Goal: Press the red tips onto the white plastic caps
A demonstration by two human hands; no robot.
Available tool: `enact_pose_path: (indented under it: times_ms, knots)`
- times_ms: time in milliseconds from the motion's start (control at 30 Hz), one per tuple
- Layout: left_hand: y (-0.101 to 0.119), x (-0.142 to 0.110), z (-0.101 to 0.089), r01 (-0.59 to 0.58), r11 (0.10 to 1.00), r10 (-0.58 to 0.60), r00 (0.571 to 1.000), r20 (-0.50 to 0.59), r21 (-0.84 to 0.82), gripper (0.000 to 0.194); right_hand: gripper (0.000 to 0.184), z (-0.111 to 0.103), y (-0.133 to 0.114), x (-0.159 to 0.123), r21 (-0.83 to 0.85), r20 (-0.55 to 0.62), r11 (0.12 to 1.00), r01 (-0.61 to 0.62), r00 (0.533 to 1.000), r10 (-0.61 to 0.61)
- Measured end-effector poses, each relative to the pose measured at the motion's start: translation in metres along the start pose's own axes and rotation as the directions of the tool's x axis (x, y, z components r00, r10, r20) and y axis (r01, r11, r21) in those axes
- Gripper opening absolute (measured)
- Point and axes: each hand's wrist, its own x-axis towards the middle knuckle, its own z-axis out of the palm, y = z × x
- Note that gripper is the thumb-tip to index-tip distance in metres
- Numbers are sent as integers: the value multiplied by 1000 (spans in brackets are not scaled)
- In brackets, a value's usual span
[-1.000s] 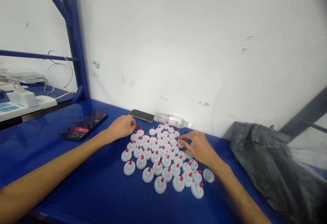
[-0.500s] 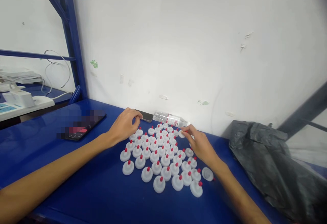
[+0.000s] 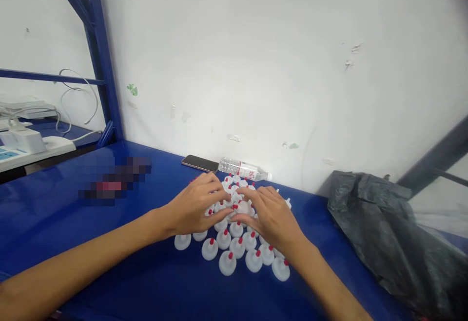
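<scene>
Several white caps with red tips (image 3: 227, 261) stand in rows on the blue table (image 3: 146, 272). My left hand (image 3: 195, 207) and my right hand (image 3: 268, 216) meet above the middle of the rows. Together their fingertips pinch one white cap (image 3: 243, 207) with a red tip. Both hands hide the caps beneath them.
A phone (image 3: 200, 163) and a lying water bottle (image 3: 243, 169) rest by the white wall. A blurred dark device (image 3: 113, 182) lies to the left. A black plastic bag (image 3: 387, 233) is heaped at the right. A blue shelf post (image 3: 98, 52) and power strips (image 3: 32, 145) stand at far left.
Both hands moved from the outer edges of the rows toward the middle and came together. The right hand carried a cap in from the far right side.
</scene>
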Motion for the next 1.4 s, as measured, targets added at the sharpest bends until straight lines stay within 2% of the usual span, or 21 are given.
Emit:
enact_pose_path:
  times_ms: [167,367,467,533,633,700,767,833,933,1000,1133,1400]
  knots:
    - [1,-2,7,-112,994,113,993,46,-12,9,38,-2,-12,3,5,-30,998,61,998,-61]
    - [4,1,4,-33,999,29,995,93,37,11,25,-1,-14,3,69,-18,998,-10,1000,11]
    - [6,3,5,-40,999,35,992,123,33,18,21,-2,-14,5,12,-37,1000,13,999,-13]
    - [6,4,2,-9,999,12,994,108,-31,24,20,-2,-7,4,-42,-27,999,15,1000,-16]
    - [0,6,-11,80,992,-72,994,83,-101,31,17,-2,20,-5,-85,-31,988,-127,992,125]
    - [-10,7,-21,198,977,-194,980,52,-79,33,16,0,44,-14,-95,-71,959,-268,962,262]
    - [-23,7,-28,317,948,-317,948,19,-3,32,20,2,65,-22,-104,-62,923,-371,928,367]
    - [-39,5,-28,387,916,-390,921,12,106,31,23,5,78,-28,-88,-17,899,-430,903,430]
    - [-59,-1,-23,459,841,-486,873,27,285,30,24,12,82,-30,-53,84,905,-422,901,426]
    - [-68,-5,-19,493,780,-561,824,79,385,32,24,16,79,-31,-52,139,916,-398,905,402]
    - [-72,-11,-17,523,695,-670,720,180,494,33,26,22,77,-32,-71,184,916,-395,897,401]
    - [-65,-14,-25,569,633,-759,591,274,525,24,41,22,76,-33,-68,229,919,-388,891,393]
